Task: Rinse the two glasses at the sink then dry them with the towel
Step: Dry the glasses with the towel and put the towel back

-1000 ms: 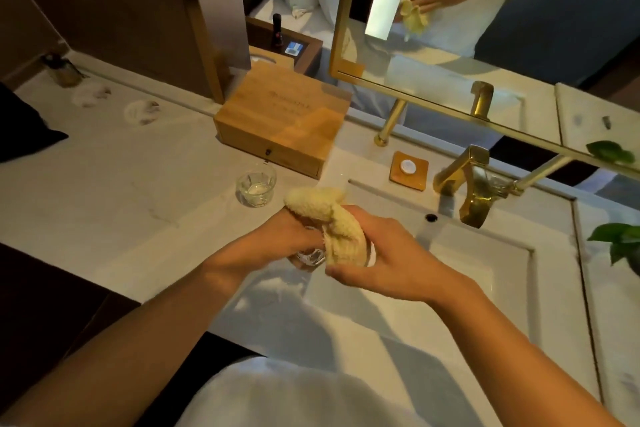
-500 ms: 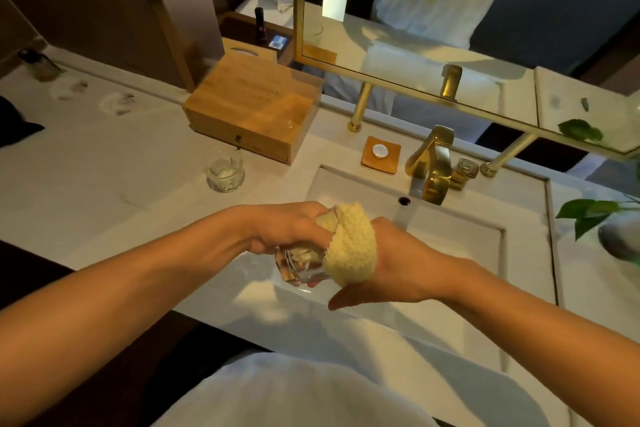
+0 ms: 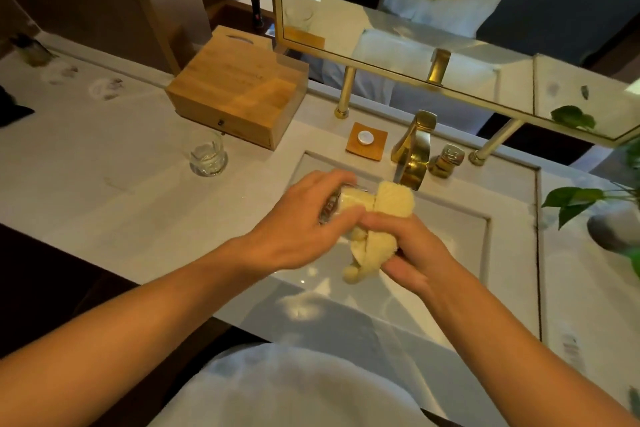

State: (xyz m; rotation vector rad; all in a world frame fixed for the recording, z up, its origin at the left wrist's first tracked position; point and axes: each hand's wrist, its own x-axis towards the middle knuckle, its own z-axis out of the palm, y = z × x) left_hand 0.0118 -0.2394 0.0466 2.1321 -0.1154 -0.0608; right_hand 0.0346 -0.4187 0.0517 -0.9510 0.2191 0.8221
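My left hand [image 3: 304,222] grips a clear glass [image 3: 333,206] lying on its side above the sink basin [image 3: 450,229]. A pale yellow towel [image 3: 375,218] is stuffed into the glass's mouth, and my right hand [image 3: 412,250] is closed around the towel's bunched end. Most of the held glass is hidden by my fingers and the cloth. The second clear glass [image 3: 207,156] stands upright on the white counter [image 3: 104,163], to the left of the basin and apart from both hands.
A wooden box [image 3: 239,90] sits behind the standing glass. The gold faucet [image 3: 414,149] rises just beyond my hands, a coaster [image 3: 366,141] to its left. A gold-framed mirror [image 3: 450,28] runs along the back. Green plant leaves [image 3: 575,201] reach in at right.
The glass has turned in my left hand, and the towel now sits deeper in its mouth with a tail hanging below. My hands shifted right, closer to the faucet.
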